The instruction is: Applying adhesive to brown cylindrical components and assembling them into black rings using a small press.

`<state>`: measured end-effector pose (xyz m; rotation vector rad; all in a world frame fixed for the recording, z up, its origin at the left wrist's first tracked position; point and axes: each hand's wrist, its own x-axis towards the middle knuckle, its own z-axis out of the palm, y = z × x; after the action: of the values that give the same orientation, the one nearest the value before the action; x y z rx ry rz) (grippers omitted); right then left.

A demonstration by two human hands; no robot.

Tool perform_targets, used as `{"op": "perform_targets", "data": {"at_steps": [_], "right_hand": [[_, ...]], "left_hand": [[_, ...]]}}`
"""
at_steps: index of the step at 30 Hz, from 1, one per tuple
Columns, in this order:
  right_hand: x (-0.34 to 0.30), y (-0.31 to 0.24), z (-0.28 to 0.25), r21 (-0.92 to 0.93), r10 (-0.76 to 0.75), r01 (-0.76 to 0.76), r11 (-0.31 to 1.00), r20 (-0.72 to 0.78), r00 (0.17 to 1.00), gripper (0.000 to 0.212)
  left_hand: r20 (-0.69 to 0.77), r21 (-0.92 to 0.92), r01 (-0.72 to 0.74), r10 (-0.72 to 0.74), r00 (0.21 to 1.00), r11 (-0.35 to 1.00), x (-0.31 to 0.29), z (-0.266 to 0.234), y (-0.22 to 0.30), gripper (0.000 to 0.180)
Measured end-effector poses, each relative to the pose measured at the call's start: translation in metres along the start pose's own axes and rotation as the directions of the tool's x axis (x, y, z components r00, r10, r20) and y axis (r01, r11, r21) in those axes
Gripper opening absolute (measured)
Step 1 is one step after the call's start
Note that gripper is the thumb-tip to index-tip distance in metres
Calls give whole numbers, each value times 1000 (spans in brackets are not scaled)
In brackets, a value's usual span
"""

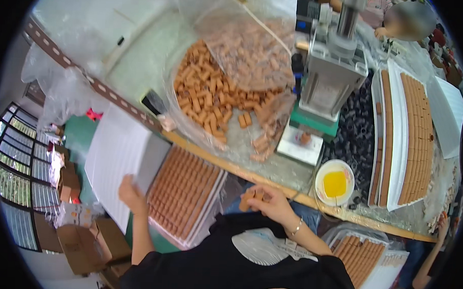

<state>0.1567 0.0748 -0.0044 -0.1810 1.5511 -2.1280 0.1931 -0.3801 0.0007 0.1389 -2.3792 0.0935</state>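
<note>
My left hand (131, 194) grips the lower edge of a white ribbed tray (116, 158), tilted up beside the bench. Just right of it lies a stack of white trays (186, 194) filled with rows of small brown cylinders. My right hand (270, 202) is closed on a few brown cylinders (252, 195), held over my lap below the bench edge. A bracelet sits on that wrist. A big heap of loose brown cylinders (213, 93) lies on clear plastic on the bench above.
A small grey press (328, 76) stands on the bench, with a white dish of yellow liquid (334, 184) near the edge. Filled white trays (407, 135) lie at right, black parts (354, 133) beside them. Another filled tray (362, 256) sits low right. Cardboard boxes (80, 231) stand on the floor. Another person's hand (445, 223) is at far right.
</note>
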Motion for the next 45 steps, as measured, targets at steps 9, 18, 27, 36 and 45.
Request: {"op": "perform_targets", "data": {"at_steps": [9, 18, 27, 36, 45], "right_hand": [[-6, 7, -17, 113, -55, 59, 992, -35, 998, 28], [-4, 11, -4, -97, -49, 45, 994, -47, 998, 25], [0, 10, -2, -66, 34, -37, 997, -51, 998, 25], [2, 2, 4, -89, 46, -56, 994, -116, 992, 24], [-12, -3, 8, -457, -190, 78, 886, -204, 960, 21]], "left_hand": [[389, -315, 140, -7, 921, 939, -124, 56, 127, 34], [589, -302, 178, 36, 808, 936, -179, 83, 114, 43], [635, -279, 191, 32, 772, 941, -166, 85, 120, 48], [827, -464, 873, 279, 488, -153, -48, 44, 208, 65], [576, -174, 942, 746, 334, -287, -25, 16, 289, 84]]}}
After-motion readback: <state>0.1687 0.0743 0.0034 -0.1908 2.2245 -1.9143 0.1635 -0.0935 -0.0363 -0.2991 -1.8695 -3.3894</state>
